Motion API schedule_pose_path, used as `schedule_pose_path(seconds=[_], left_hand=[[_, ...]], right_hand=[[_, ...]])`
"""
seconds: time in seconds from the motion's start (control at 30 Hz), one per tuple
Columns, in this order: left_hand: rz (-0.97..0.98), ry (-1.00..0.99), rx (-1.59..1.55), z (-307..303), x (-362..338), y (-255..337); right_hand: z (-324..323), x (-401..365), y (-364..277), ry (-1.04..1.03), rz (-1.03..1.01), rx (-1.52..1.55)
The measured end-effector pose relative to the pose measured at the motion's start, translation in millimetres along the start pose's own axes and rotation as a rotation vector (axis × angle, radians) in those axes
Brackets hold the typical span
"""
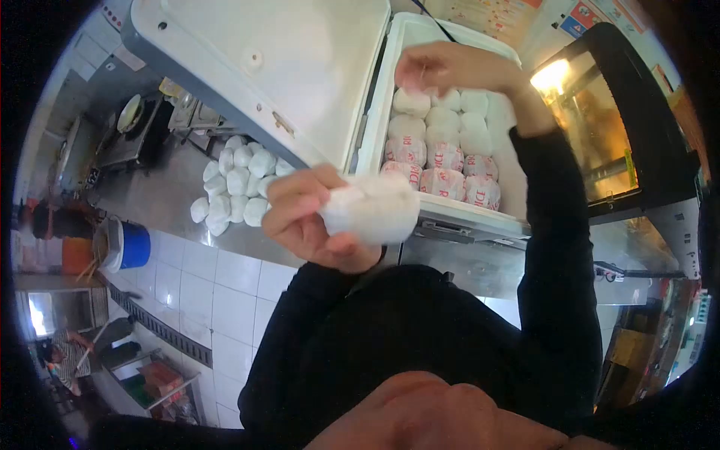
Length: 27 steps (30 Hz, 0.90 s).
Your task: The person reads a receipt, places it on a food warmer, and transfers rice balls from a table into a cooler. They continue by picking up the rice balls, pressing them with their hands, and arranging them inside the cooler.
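Through my far camera, I had the left hand [319, 221] with fingers closed around one white wrapped bundle [373, 211], before the open box [513, 214]. Six red-printed bundles [442, 184] lay inside. Above them, the right hand [439, 67] had curled fingers; I could not tell their grip.

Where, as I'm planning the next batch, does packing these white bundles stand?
Apparently well under way: the white box already holds several rows of wrapped bundles, some printed red. One white bundle is in the left hand; the right hand is over the box, blurred. The loose pile on the metal counter looks left to pack, if it's all meant for that box.
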<state>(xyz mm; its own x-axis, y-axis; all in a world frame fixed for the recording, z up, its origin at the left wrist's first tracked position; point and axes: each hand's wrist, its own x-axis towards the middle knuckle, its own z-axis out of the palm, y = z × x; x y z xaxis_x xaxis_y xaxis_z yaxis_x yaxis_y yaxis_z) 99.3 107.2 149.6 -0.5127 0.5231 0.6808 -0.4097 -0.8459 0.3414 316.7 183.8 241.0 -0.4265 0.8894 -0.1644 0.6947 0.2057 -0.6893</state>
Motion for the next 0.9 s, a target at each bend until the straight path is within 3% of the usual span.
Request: schedule_pose_path(seconds=[0.03, 0.07, 0.13, 0.17, 0.2, 0.27, 0.3, 0.37, 0.43, 0.57, 0.6, 0.67, 0.73, 0.77, 0.87, 0.9], left_hand=[[0.077, 0.043, 0.116, 10.2, 8.9, 2.4], [0.153, 0.082, 0.229, 16.2, 15.0, 3.0], [0.186, 0.011, 0.258, 13.8, 24.6, -4.1], [0.226, -0.056, 0.279, 12.8, 27.9, -3.9], [0.218, -0.059, 0.282, 17.9, 31.6, 2.9], [-0.187, -0.229, 0.131, 28.9, 39.1, 17.7], [-0.19, -0.225, 0.137, 26.0, 39.3, 15.0], [-0.083, -0.639, 0.443, 17.2, 43.0, 5.2], [-0.073, -0.73, 0.508, 5.9, 49.8, 21.7], [-0.029, -0.377, 0.264, -48.1, 49.2, 30.3], [0.041, -0.312, 0.246, -70.0, 49.5, 27.1], [0.095, -0.244, 0.236, -113.5, 45.3, 20.8], [-0.095, 0.112, 0.43, -143.5, 40.1, 10.1], [-0.092, 0.123, 0.436, -155.0, 37.9, 6.6], [-0.343, 0.196, 0.563, -187.2, 28.7, 1.1], [-0.332, 0.213, 0.584, -202.6, 23.9, -0.9]], right_hand=[[1.0, -20.7, -25.3, -0.269, -0.162, 0.058], [16.0, -55.1, -76.8, -0.209, -0.295, -0.089], [52.1, -70.9, -93.5, 0.066, -0.568, -0.175], [70.1, -79.4, -99.7, 0.252, -0.437, -0.347], [79.2, -77.3, -91.0, 0.359, -0.465, -0.344], [93.1, -74.4, -74.6, 0.46, -0.488, -0.336], [96.3, -74.9, -68.5, 0.487, -0.399, -0.211], [101.1, -71.4, -53.3, 0.498, -0.316, -0.083], [101.6, -63.8, -31.7, 0.475, -0.152, 0.393], [61.7, -44.0, 41.5, 0.354, 0.313, 0.443], [53.8, -33.8, 63.7, 0.354, 0.317, 0.446], [47.5, -9.0, 109.7, 0.179, 0.606, 0.399], [51.6, 21.2, 147.6, 0.1, 0.63, 0.376], [54.4, 31.8, 157.1, 0.022, 0.646, 0.347], [51.4, 44.4, 164.7, -0.089, 0.618, 0.367], [51.1, 47.5, 166.5, -0.16, 0.651, 0.355]])
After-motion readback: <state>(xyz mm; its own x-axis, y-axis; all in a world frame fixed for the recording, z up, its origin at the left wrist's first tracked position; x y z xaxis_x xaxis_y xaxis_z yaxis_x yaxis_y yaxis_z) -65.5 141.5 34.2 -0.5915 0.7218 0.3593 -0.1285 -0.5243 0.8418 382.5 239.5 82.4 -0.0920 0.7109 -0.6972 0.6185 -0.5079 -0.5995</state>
